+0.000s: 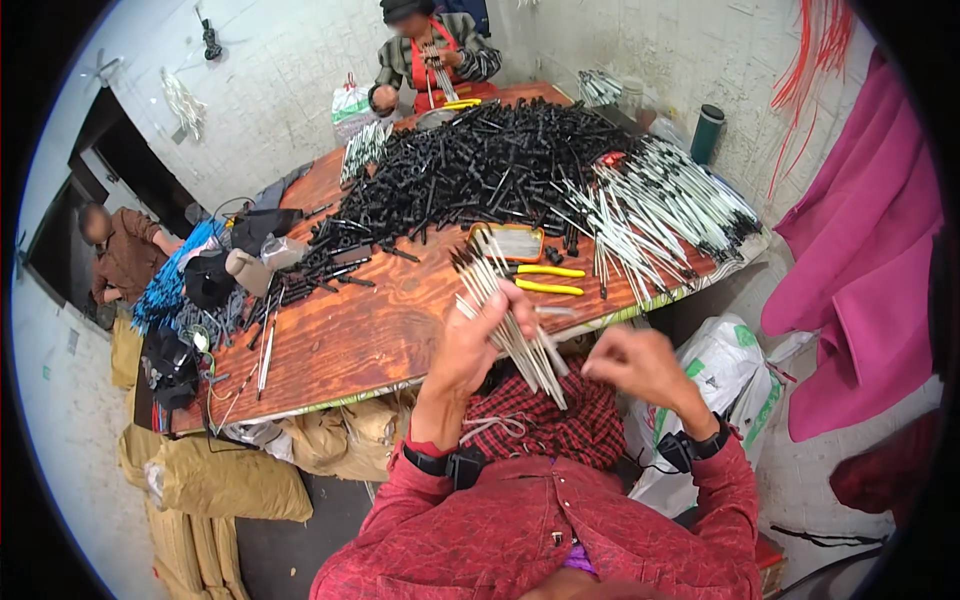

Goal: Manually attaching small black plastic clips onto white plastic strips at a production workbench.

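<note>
My left hand (468, 345) is closed around a bundle of thin white rods (532, 362), some with dark tips, held slanting over the table's near edge. To its right, my right hand (645, 370) is apart from the bundle with its fingers curled together; what they hold, if anything, cannot be made out. Just beyond the bundle lie yellow-handled pliers (552, 289) and a shallow orange-rimmed tray (541, 243). Many more white rods with black ends (680, 205) lie heaped on the right of the table. A large pile of black plastic parts (460, 165) covers its far middle.
The wooden table (370, 325) has a dark green bottle (706, 135) at its back right. Across it a co-worker (435, 60) holds rods; another person (130, 250) is at far left. White bags (715, 385) and tan sacks (235, 485) stand low beside me. Pink cloth (850, 250) hangs right.
</note>
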### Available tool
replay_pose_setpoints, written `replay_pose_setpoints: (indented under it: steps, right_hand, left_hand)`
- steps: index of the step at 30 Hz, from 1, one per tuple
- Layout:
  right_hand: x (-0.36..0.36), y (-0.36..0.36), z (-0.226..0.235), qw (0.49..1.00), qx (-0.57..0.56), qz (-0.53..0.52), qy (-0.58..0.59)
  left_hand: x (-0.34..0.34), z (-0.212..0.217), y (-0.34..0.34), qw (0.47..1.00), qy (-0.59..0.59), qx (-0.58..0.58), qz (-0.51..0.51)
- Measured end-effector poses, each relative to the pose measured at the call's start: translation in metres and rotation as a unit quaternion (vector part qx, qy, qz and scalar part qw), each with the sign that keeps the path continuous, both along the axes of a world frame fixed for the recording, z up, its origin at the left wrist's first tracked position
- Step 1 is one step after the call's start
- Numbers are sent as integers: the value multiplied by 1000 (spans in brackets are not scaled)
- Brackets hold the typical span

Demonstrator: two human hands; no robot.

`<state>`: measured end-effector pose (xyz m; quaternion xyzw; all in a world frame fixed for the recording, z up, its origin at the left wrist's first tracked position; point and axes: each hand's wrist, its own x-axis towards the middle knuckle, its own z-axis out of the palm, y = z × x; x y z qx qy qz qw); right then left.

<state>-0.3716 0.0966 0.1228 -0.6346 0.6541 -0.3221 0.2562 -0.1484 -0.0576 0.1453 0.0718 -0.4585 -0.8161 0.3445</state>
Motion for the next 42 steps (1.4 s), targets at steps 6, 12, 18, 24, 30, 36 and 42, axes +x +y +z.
replay_pose_setpoints:
  steps: [6, 12, 18, 24, 30, 36, 42]
  right_hand:
    - [14, -13, 21, 972, -106, 150, -144]
    - [26, -24, -5, 971, 9, 131, -201]
    - [-100, -46, -50, 951, -188, -241, 41]
    - [-194, -56, -101, 927, -63, -322, 181]
    - [-176, -68, -93, 922, -33, -317, 217]
    - [-175, -65, -79, 925, 23, -311, 219]
    - [-198, -66, -71, 905, -38, -391, 164]
  left_hand:
    - [-10, 5, 23, 983, 32, 22, -180]
    - [-12, -14, 7, 1000, 16, 8, 1]
    - [-8, -50, -31, 994, 26, 91, 57]
    - [-12, -54, -31, 993, -2, 87, 84]
    - [-9, -56, -30, 992, -12, 102, 75]
    - [-9, -56, -35, 992, -21, 104, 70]
    - [-9, -54, -33, 990, -28, 120, 72]
